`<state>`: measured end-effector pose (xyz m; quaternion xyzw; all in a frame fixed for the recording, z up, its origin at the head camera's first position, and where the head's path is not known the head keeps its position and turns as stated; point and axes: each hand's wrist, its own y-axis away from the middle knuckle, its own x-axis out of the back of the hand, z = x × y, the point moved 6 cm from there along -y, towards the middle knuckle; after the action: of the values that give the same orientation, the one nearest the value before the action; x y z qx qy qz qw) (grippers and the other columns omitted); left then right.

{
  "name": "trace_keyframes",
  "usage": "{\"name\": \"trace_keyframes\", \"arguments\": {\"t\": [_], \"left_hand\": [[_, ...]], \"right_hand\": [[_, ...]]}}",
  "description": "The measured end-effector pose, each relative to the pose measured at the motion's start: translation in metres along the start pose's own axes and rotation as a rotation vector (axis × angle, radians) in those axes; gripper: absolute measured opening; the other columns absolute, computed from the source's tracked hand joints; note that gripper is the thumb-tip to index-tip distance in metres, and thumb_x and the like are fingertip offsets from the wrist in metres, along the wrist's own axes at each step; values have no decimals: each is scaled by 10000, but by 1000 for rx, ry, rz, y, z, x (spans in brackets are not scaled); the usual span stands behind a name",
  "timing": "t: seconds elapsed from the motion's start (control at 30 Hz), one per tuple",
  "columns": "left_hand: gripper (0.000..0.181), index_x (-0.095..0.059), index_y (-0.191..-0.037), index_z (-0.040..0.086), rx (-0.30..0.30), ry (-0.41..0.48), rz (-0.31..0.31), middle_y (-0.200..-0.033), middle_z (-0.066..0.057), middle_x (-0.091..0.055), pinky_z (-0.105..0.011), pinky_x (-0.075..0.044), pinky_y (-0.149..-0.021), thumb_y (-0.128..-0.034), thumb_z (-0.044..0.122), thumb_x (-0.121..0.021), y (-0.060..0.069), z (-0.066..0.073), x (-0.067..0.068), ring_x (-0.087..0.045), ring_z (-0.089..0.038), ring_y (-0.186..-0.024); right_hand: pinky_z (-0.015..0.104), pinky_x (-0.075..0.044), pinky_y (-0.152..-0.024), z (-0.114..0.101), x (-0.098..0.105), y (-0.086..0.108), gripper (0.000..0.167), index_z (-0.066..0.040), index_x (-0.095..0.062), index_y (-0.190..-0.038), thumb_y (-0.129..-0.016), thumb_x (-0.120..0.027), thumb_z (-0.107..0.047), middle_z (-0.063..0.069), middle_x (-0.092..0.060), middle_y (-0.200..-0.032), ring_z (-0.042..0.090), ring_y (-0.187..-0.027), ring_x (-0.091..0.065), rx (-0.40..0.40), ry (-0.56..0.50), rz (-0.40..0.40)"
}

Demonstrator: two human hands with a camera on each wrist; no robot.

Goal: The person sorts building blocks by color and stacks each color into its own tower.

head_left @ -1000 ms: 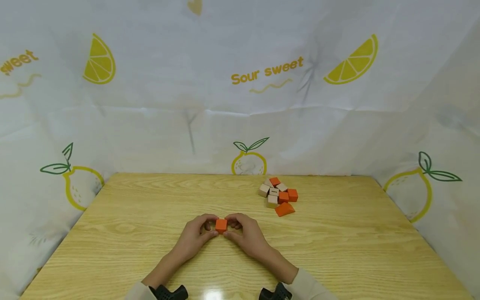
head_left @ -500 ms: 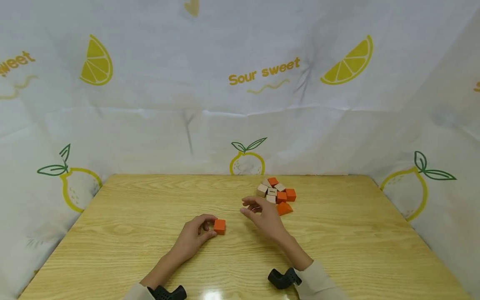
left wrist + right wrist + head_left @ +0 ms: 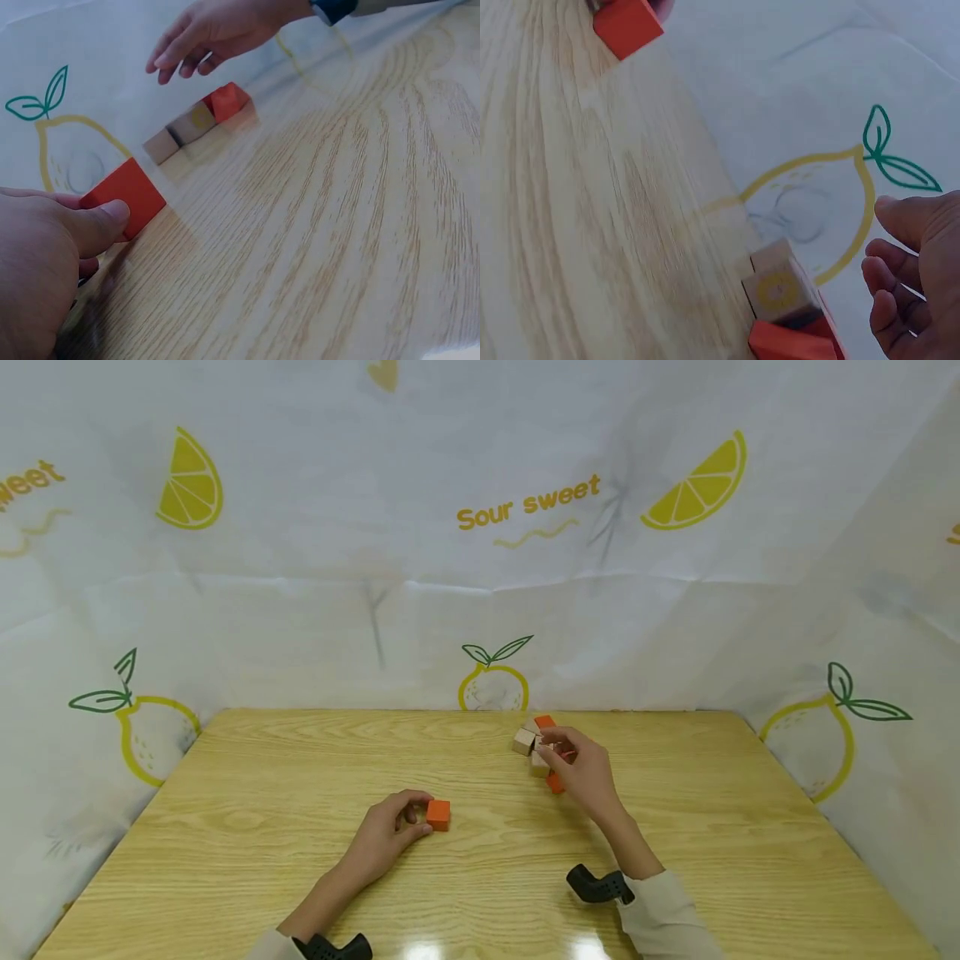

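An orange cube (image 3: 438, 815) stands on the table in front of me, and my left hand (image 3: 378, 840) holds it from its left side between thumb and fingers. The left wrist view shows the thumb on a face of the orange cube (image 3: 133, 196). My right hand (image 3: 592, 778) hovers over a cluster of blocks at the back right, hiding part of it. Its fingers are loosely bent with nothing visible between them, also in the right wrist view, where the hand (image 3: 922, 277) is beside a wooden block (image 3: 780, 292) and an orange block (image 3: 791, 343).
In the cluster, plain wooden blocks (image 3: 523, 742) and orange ones (image 3: 544, 722) lie close together. The wooden table (image 3: 300, 760) ends at a white curtain (image 3: 337, 635) printed with lemons, which stands behind it and at both sides.
My right hand has let go of the orange cube and moved away to the right and back, over the block cluster. My left hand has stayed at the cube.
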<state>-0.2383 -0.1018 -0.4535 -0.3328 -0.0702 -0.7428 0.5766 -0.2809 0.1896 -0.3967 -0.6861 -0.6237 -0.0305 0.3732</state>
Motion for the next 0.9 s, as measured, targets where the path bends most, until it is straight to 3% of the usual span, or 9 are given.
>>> {"name": "trace_keyframes", "arguments": {"t": [0.23,0.47,0.6,0.9], "left_hand": [[331,-640,-1150,147,18,-1,-9,-823,53,-531,-236,-360,-551,-834,179,-735,1,-1,0,-397,-87,-618],[328,-638,-1150,138,11,3,-7,-830,53,-529,-241,-366,-555,-837,163,-734,1,-1,1,-402,-88,-629],[340,-634,-1161,128,3,7,-6,-839,54,-530,-238,-375,-563,-836,146,-734,2,0,2,-411,-88,-638],[345,-632,-1166,126,-3,-4,-10,-842,57,-530,-241,-371,-571,-840,175,-729,1,-1,0,-410,-92,-648]], "right_hand": [[247,-446,-602,28,13,4,280,-31,-667,-1136,-885,-705,-148,62,-659,-928,186,-749,-554,-21,42,59],[278,-439,-581,51,21,10,348,-100,-640,-1205,-917,-663,-296,45,-601,-946,197,-779,-517,-153,21,72],[294,-460,-612,62,24,12,377,-117,-606,-1254,-935,-634,-314,72,-564,-1011,213,-803,-517,-207,43,69],[375,-463,-737,76,28,13,447,-50,-531,-1325,-958,-602,-295,149,-524,-1239,265,-956,-560,-227,35,36]]}}
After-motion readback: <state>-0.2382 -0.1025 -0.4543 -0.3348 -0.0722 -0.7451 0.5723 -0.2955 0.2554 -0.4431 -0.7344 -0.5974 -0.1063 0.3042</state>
